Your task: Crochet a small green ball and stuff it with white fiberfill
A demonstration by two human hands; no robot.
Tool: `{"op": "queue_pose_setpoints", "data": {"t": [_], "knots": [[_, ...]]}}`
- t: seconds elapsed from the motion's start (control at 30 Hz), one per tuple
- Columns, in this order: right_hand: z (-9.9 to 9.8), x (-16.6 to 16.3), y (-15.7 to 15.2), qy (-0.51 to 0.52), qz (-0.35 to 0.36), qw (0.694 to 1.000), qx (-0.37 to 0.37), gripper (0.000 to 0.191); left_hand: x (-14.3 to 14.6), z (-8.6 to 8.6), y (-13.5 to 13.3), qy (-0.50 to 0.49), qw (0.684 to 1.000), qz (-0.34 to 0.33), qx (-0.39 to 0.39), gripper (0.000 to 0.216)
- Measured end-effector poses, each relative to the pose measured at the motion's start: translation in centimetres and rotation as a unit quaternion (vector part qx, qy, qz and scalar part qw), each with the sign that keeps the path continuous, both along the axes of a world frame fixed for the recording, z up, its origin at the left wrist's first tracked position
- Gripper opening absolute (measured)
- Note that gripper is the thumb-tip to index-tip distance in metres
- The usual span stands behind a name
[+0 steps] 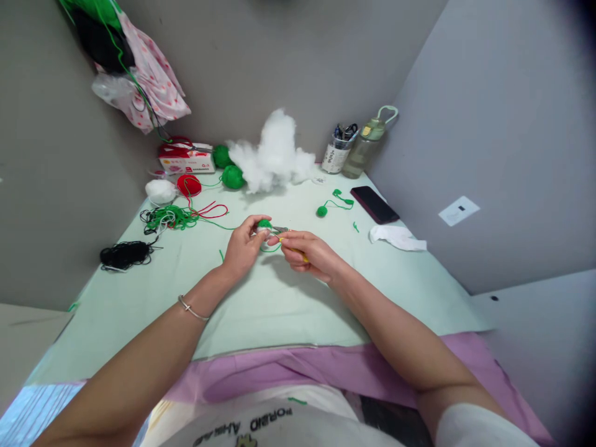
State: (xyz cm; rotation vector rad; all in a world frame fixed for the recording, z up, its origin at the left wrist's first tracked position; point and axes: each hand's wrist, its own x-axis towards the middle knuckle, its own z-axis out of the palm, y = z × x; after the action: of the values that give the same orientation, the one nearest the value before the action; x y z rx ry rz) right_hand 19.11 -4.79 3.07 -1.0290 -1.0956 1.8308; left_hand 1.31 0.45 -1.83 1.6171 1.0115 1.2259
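Note:
My left hand (pixel 241 249) is closed around a small green and white crochet piece (pixel 264 224), pinching it between thumb and fingers. My right hand (pixel 311 253) grips a yellow-handled crochet hook (pixel 305 256), its thin shaft pointing left toward the piece. Just behind my fingertips, a pair of scissors (pixel 280 230) lies partly hidden. A green yarn strand (pixel 218 225) runs from the tangle on the left to my left hand. Whether the hook's tip is inside a stitch is too small to tell.
White stuffing (pixel 274 152) and green yarn balls (pixel 233 177) stand at the back. Tangled green yarn (pixel 172 217) and black yarn (pixel 125 255) lie left. Rightward are a phone (pixel 375 205), a tissue (pixel 398 238), a small green crochet piece (pixel 321 212), a bottle (pixel 362 149) and a pen cup (pixel 336 155).

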Motion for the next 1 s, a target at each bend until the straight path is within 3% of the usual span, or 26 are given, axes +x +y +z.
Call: {"op": "queue_pose_setpoints", "data": {"t": [0.3,0.4,0.57,0.73,0.9,0.93,1.0], "knots": [[-0.4,0.9,0.8,0.086,0.012,0.994,-0.07,0.014,0.0,-0.4,-0.1,0.029,0.998,0.004,0.053,0.029],[-0.4,0.6,0.6,0.064,-0.002,0.997,-0.031,0.013,0.1,-0.1,-0.3,0.028,0.998,0.004,0.052,0.029],[-0.7,-0.8,-0.1,-0.066,-0.049,0.993,0.082,0.018,0.5,0.3,-0.4,0.009,1.0,-0.011,0.018,0.024],[-1.6,-2.3,-1.2,-0.244,-0.122,0.934,0.231,0.014,1.0,0.6,0.0,-0.018,0.999,-0.037,-0.013,0.019],[-2.1,-3.1,-2.3,-0.389,-0.124,0.85,0.333,0.011,1.3,0.9,-0.5,-0.041,0.998,-0.038,-0.004,0.013],[-2.1,-3.2,-2.5,-0.402,-0.122,0.84,0.344,0.013,1.3,1.0,-0.7,-0.048,0.998,-0.038,0.001,0.013],[-1.9,-3.0,-2.5,-0.374,-0.119,0.855,0.339,0.014,1.2,1.1,-0.8,-0.065,0.997,-0.036,0.008,0.014]]}}
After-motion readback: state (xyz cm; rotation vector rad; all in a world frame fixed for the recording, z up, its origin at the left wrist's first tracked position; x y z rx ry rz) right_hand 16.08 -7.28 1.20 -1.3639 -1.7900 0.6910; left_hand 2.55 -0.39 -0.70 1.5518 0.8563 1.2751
